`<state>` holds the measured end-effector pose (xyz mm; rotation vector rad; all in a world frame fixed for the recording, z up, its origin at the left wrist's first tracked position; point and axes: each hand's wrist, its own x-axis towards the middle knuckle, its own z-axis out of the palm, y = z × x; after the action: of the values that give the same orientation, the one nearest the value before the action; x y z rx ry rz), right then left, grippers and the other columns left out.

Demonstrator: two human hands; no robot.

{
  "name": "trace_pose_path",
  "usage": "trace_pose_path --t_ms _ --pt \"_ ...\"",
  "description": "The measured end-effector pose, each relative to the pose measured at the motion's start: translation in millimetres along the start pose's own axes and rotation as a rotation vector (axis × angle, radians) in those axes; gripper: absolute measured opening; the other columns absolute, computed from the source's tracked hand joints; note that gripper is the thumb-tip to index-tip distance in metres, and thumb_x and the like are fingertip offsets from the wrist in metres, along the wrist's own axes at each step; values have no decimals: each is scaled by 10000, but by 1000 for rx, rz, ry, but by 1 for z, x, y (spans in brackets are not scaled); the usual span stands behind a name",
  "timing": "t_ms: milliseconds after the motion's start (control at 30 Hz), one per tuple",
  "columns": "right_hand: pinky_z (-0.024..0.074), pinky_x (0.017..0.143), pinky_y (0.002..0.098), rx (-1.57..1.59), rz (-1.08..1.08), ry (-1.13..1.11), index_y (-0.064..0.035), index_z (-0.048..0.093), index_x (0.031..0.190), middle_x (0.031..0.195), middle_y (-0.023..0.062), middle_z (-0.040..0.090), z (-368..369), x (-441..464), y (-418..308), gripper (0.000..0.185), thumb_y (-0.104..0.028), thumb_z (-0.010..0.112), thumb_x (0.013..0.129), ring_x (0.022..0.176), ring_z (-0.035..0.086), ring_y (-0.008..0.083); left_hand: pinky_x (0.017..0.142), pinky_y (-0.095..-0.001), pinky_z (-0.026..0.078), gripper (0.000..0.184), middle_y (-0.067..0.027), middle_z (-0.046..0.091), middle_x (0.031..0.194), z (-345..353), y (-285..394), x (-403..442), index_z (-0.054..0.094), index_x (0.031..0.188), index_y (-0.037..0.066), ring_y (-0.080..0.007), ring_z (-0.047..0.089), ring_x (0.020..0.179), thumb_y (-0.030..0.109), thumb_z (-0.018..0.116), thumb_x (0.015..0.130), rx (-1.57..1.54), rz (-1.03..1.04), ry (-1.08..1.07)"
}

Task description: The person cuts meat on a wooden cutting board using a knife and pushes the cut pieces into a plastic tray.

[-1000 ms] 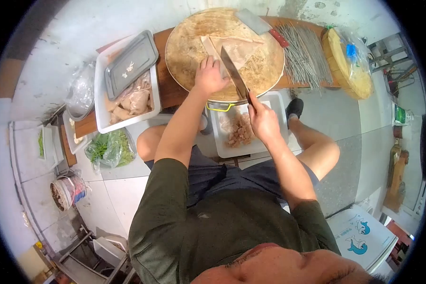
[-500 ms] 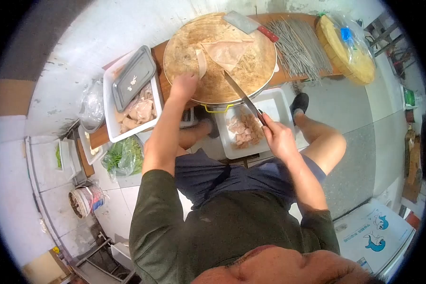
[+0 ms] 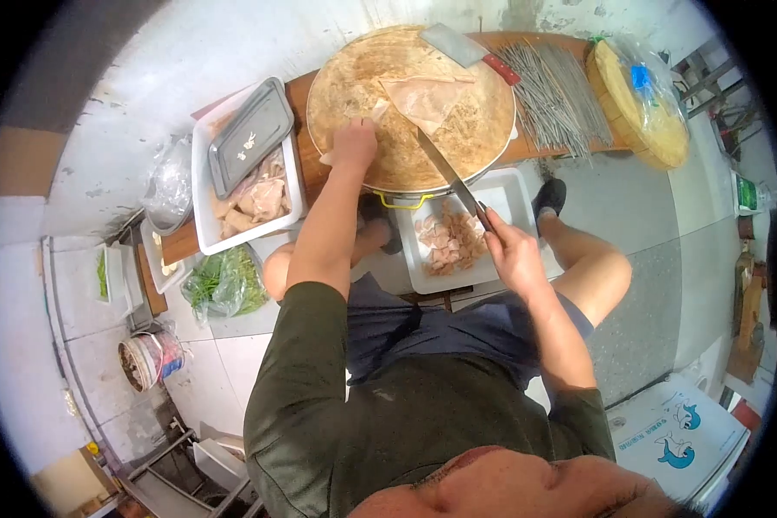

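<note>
My left hand [image 3: 354, 142] is closed on a pale strip of meat [image 3: 379, 110] at the left part of the round wooden board [image 3: 406, 52]; the strip sticks out on both sides of the fingers. My right hand [image 3: 514, 252] grips the handle of a long knife [image 3: 447, 170], whose tip rests over the board's front part. A larger flat, pale piece of meat [image 3: 427, 99] lies on the board, apart from both hands. A cleaver [image 3: 454, 45] with a red handle lies at the board's back right edge.
Below the board stands a white tray [image 3: 515, 194] with cut pieces. At left, a white tub [image 3: 205, 207] holds meat and a grey metal tray [image 3: 250, 136]. Grey skewers [image 3: 548, 99] and a round woven basket [image 3: 617, 104] are at right. Bagged greens [image 3: 224, 283] lie lower left.
The strip has been separated from the larger piece, and my left hand has moved left with it. My right hand has moved the knife down and right, off the meat.
</note>
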<state>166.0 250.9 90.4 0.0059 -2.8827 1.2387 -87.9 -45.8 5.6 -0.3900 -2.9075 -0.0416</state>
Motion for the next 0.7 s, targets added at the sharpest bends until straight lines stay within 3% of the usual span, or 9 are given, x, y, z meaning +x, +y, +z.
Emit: trace_pose_path --t_ms 167,267,367,700 --pt "562 847 465 -45 -33 2 -128 643 1361 1041 231 717 -11 -11 10 437 -101 685 926 964 691 420 720 -455 566 121 -110 681 963 13 3 2 652 966 88 -327 694 861 93 553 898 -109 132 70" --pt "565 854 461 -46 25 23 -129 647 1357 1071 231 715 -24 -24 16 435 -107 692 925 982 695 412 704 -431 558 108 -80 662 966 3 32 -34 651 927 95 -281 680 852 117 598 835 -142 407 174" --pt "562 869 451 -13 97 68 -127 640 1365 1108 239 707 -28 -35 18 429 -125 689 938 994 694 411 727 -413 537 175 -58 644 966 -7 61 -57 670 974 97 -255 657 878 125 609 812 -144 489 209" --pt "548 868 475 -4 113 -48 -193 530 1473 1097 232 683 -24 -32 12 554 -112 649 938 981 675 430 898 -404 487 260 -40 644 1130 -5 91 -70 709 1083 100 -254 603 1067 106 614 841 -290 433 293"
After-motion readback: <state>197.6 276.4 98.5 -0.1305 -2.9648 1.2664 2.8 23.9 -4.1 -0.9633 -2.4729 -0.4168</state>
